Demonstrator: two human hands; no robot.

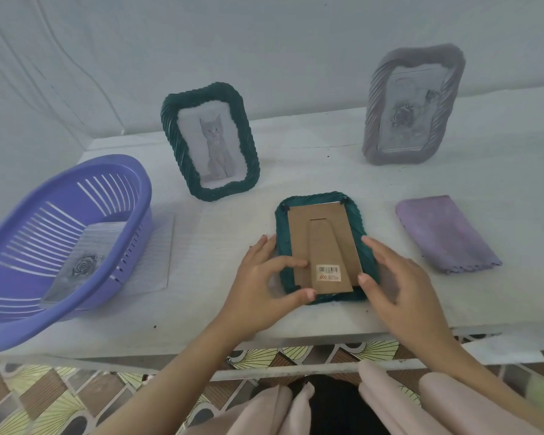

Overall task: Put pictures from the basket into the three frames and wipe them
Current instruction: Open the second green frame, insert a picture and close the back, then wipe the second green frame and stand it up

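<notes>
A teal frame (366, 246) lies face down on the table, its brown cardboard back and stand up. My left hand (261, 277) touches its lower left corner, thumb and fingers on the backing edge. My right hand (390, 277) rests on its right side, fingers spread. A dark green frame (170, 120) with a cat picture stands behind. A grey frame (453, 73) holding a rose picture stands at the far right. The purple basket (29, 215) on the left holds a rose picture (76, 265). A purple cloth (446, 233) lies folded on the right.
A sheet of paper (157, 246) lies under the basket's right side. The white table (296, 171) ends at a front edge just below my hands. A pale wall rises behind the frames. Patterned floor shows beneath.
</notes>
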